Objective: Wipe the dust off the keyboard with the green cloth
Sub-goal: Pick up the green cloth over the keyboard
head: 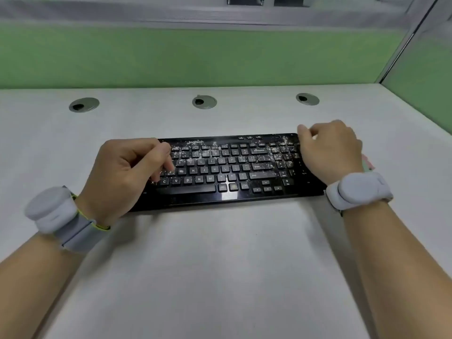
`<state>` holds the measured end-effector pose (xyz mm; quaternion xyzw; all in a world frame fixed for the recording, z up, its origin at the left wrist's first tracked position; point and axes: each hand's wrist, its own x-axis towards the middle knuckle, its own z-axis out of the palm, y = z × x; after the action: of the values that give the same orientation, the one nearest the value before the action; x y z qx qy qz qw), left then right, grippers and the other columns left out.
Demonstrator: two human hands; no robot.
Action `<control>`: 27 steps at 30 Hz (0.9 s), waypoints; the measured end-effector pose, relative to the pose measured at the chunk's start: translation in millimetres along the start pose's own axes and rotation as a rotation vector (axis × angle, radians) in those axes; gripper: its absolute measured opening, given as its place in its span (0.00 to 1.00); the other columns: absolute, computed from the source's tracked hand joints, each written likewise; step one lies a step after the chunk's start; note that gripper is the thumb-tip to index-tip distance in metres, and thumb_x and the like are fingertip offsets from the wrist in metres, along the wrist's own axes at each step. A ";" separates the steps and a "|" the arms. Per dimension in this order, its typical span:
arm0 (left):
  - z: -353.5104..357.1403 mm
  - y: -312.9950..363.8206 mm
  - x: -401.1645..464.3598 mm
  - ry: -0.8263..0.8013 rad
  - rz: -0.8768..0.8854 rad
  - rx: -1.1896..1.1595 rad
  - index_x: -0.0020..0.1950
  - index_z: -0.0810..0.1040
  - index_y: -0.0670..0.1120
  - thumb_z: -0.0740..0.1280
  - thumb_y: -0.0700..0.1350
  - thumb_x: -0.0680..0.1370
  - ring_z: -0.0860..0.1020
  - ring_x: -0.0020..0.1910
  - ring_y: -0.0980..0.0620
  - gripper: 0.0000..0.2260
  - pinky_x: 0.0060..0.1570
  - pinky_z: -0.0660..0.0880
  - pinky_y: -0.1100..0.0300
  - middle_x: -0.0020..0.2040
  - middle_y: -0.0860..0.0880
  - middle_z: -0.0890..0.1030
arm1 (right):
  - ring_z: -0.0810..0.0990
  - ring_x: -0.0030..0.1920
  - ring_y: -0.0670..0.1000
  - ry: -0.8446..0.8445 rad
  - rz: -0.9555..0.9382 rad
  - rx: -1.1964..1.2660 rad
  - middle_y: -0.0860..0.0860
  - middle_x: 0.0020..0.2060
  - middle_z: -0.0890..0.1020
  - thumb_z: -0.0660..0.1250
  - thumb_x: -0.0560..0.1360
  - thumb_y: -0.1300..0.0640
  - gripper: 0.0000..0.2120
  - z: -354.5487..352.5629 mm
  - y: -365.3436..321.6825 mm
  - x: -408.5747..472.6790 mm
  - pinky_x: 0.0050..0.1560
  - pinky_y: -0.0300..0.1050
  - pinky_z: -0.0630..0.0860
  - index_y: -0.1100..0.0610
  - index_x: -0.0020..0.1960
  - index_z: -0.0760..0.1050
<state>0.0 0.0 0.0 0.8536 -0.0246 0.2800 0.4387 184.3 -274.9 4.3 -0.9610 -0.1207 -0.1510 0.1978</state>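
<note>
A black keyboard (pixel 227 172) lies across the middle of the white desk, speckled with white dust, thickest on its upper rows and right end. My left hand (pixel 122 174) rests over its left end, fingers curled, fingertips on the keys, nothing held. My right hand (pixel 330 152) sits knuckles-up against the keyboard's right end, fingers curled downward. A small pale green and pink bit of the cloth (pixel 367 163) peeks out from beyond the right hand's outer side. The rest is hidden, so I cannot tell whether the hand grips it. Both wrists wear grey bands.
The white desk (pixel 220 265) reaches to a green partition wall (pixel 195 57) at the back and another on the right. Three round cable grommets (pixel 204 102) sit in a row behind the keyboard.
</note>
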 end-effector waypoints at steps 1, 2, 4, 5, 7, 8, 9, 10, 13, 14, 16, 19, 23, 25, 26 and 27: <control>-0.9 0.9 -0.4 0.000 0.005 0.011 0.35 0.81 0.47 0.61 0.52 0.81 0.70 0.26 0.57 0.19 0.30 0.65 0.70 0.28 0.46 0.74 | 0.76 0.48 0.66 -0.018 0.063 -0.030 0.62 0.43 0.81 0.55 0.79 0.44 0.24 -0.1 5.6 1.3 0.55 0.58 0.73 0.58 0.35 0.77; -2.5 0.9 -0.1 0.015 -0.002 0.009 0.35 0.81 0.47 0.61 0.52 0.81 0.70 0.26 0.56 0.19 0.30 0.65 0.70 0.28 0.46 0.74 | 0.76 0.47 0.66 -0.029 0.105 -0.068 0.61 0.42 0.81 0.55 0.78 0.44 0.24 -1.0 9.2 3.5 0.56 0.59 0.73 0.59 0.34 0.76; -2.5 -0.1 -0.6 0.015 -0.043 -0.001 0.36 0.81 0.47 0.61 0.52 0.81 0.70 0.26 0.55 0.18 0.30 0.65 0.70 0.28 0.46 0.74 | 0.76 0.47 0.65 -0.106 0.198 -0.103 0.60 0.41 0.81 0.55 0.77 0.43 0.24 -0.9 18.1 5.9 0.57 0.59 0.71 0.59 0.36 0.77; -2.2 -0.9 -0.7 0.011 -0.044 -0.002 0.36 0.81 0.47 0.61 0.52 0.81 0.70 0.26 0.54 0.18 0.30 0.65 0.70 0.27 0.46 0.74 | 0.76 0.48 0.64 -0.134 0.218 -0.106 0.59 0.42 0.81 0.55 0.77 0.42 0.23 0.9 20.9 7.9 0.57 0.59 0.70 0.59 0.38 0.78; -1.0 -0.8 -1.5 0.003 -0.041 0.003 0.37 0.81 0.47 0.61 0.52 0.81 0.69 0.26 0.56 0.17 0.29 0.64 0.70 0.27 0.47 0.74 | 0.74 0.48 0.63 -0.155 0.233 -0.120 0.59 0.43 0.80 0.56 0.77 0.43 0.22 2.9 24.7 9.1 0.57 0.58 0.69 0.58 0.42 0.79; -1.0 -1.1 -2.4 -0.003 -0.043 -0.007 0.36 0.81 0.47 0.61 0.51 0.82 0.69 0.26 0.57 0.18 0.30 0.64 0.71 0.28 0.47 0.75 | 0.73 0.47 0.63 -0.159 0.244 -0.126 0.59 0.43 0.79 0.56 0.78 0.44 0.21 2.3 26.0 8.9 0.56 0.57 0.68 0.59 0.42 0.79; -0.4 -1.2 -3.2 -0.003 -0.036 -0.009 0.35 0.81 0.47 0.61 0.51 0.82 0.70 0.26 0.58 0.18 0.30 0.64 0.72 0.28 0.48 0.75 | 0.72 0.47 0.62 -0.154 0.247 -0.123 0.59 0.43 0.79 0.56 0.78 0.45 0.21 1.6 27.9 9.2 0.55 0.57 0.67 0.59 0.42 0.79; -0.7 -0.8 -4.2 0.004 -0.034 -0.012 0.35 0.81 0.47 0.61 0.50 0.82 0.70 0.26 0.59 0.18 0.30 0.64 0.73 0.28 0.48 0.75 | 0.72 0.47 0.62 -0.148 0.248 -0.115 0.58 0.43 0.79 0.56 0.79 0.46 0.20 0.1 26.9 9.7 0.54 0.56 0.66 0.59 0.42 0.78; -1.8 0.1 -7.6 0.020 -0.029 -0.017 0.36 0.81 0.45 0.61 0.50 0.82 0.70 0.25 0.61 0.19 0.30 0.63 0.75 0.28 0.48 0.75 | 0.77 0.53 0.65 -0.037 0.177 -0.005 0.57 0.46 0.81 0.59 0.79 0.50 0.14 -5.0 18.9 7.4 0.56 0.56 0.70 0.56 0.42 0.79; -2.8 0.1 -8.4 0.024 -0.031 -0.022 0.36 0.81 0.44 0.61 0.50 0.82 0.69 0.25 0.61 0.19 0.30 0.63 0.75 0.28 0.48 0.75 | 0.78 0.53 0.66 0.029 0.130 0.060 0.56 0.49 0.84 0.60 0.79 0.51 0.13 -7.7 14.6 6.3 0.56 0.56 0.72 0.55 0.45 0.81; -5.5 -0.2 -9.1 0.029 -0.043 -0.025 0.37 0.82 0.45 0.61 0.51 0.81 0.69 0.25 0.60 0.18 0.29 0.63 0.74 0.28 0.48 0.75 | 0.82 0.51 0.61 0.179 0.058 0.274 0.53 0.54 0.86 0.63 0.76 0.52 0.12 -14.7 3.5 3.9 0.55 0.54 0.77 0.54 0.47 0.84; -7.0 0.5 -9.8 0.050 -0.046 -0.032 0.38 0.82 0.47 0.62 0.51 0.81 0.70 0.26 0.59 0.16 0.30 0.64 0.72 0.28 0.48 0.75 | 0.86 0.48 0.47 0.276 0.031 0.778 0.46 0.51 0.86 0.70 0.72 0.52 0.08 -27.2 -17.0 -4.8 0.55 0.47 0.81 0.52 0.48 0.86; -3.1 1.7 -10.9 0.100 -0.050 -0.004 0.42 0.83 0.48 0.65 0.48 0.80 0.73 0.29 0.55 0.10 0.30 0.67 0.68 0.31 0.50 0.78 | 0.87 0.45 0.51 0.072 -0.020 1.183 0.52 0.52 0.87 0.76 0.70 0.58 0.09 -27.5 -40.0 -21.9 0.50 0.49 0.83 0.56 0.51 0.86; 1.0 2.5 -10.7 0.122 -0.042 -0.001 0.46 0.83 0.47 0.69 0.47 0.78 0.75 0.32 0.48 0.05 0.32 0.71 0.61 0.35 0.49 0.80 | 0.86 0.45 0.54 -0.073 -0.016 1.336 0.53 0.50 0.87 0.75 0.72 0.63 0.10 -25.6 -49.8 -30.8 0.48 0.52 0.83 0.59 0.52 0.85; 2.0 3.1 -10.7 0.127 -0.036 0.005 0.49 0.83 0.48 0.70 0.46 0.78 0.76 0.34 0.48 0.03 0.34 0.73 0.60 0.37 0.50 0.81 | 0.86 0.44 0.54 -0.148 0.001 1.409 0.53 0.50 0.87 0.75 0.72 0.65 0.09 -23.8 -54.7 -35.2 0.47 0.51 0.83 0.59 0.52 0.84; 3.2 4.2 -11.2 0.130 -0.031 0.009 0.51 0.82 0.49 0.71 0.45 0.77 0.78 0.36 0.50 0.04 0.37 0.75 0.62 0.40 0.52 0.82 | 0.86 0.44 0.54 -0.224 0.026 1.469 0.53 0.49 0.87 0.73 0.72 0.67 0.08 -22.5 -60.1 -39.7 0.47 0.51 0.83 0.60 0.51 0.85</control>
<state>-9.2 -7.3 -3.9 0.8359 0.0183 0.3282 0.4396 124.6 -237.5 31.2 -0.5924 -0.1986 0.0696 0.7777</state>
